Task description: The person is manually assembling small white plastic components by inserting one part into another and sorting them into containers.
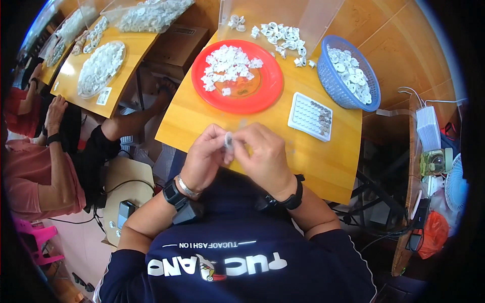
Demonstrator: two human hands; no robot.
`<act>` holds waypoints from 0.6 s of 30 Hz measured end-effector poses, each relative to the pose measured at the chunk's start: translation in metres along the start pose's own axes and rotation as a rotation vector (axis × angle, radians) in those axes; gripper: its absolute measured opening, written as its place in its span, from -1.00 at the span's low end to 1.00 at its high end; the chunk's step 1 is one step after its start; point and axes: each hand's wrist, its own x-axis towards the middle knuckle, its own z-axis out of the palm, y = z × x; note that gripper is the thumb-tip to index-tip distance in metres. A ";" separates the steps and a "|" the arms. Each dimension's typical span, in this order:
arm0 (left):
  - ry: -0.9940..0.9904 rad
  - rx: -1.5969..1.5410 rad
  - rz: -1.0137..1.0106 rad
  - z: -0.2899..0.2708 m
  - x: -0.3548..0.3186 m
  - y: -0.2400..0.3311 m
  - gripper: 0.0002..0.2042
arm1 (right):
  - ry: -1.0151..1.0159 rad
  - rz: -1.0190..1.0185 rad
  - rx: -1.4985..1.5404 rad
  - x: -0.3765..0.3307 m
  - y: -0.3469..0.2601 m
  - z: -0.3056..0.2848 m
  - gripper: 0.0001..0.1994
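Observation:
Between the thumb and fingers of my left hand (pixel 202 157) is a small white plastic ring-shaped part (pixel 229 140) with a dark middle. My right hand (pixel 265 155) is closed in a pinch close beside it; the fingertips are slightly blurred and hide whatever they hold. Both hands are over the near edge of the yellow table (pixel 318 169). Beyond them lies a red plate (pixel 273 83) with a heap of small white plastic pieces (pixel 228 61). To its right sits a white tray (pixel 298 117) of little cups, its right side filled with small dark discs (pixel 322 120).
A blue basket (pixel 327 81) of round white parts stands at the far right of the table. Loose white parts (pixel 283 34) lie beside a clear bin (pixel 313 12) at the back. On the left, a co-worker (pixel 55 166) sits at another table holding white parts.

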 end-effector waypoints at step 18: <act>-0.122 0.010 -0.008 -0.012 0.001 -0.003 -0.82 | -0.110 0.192 0.277 -0.004 0.004 -0.003 -0.88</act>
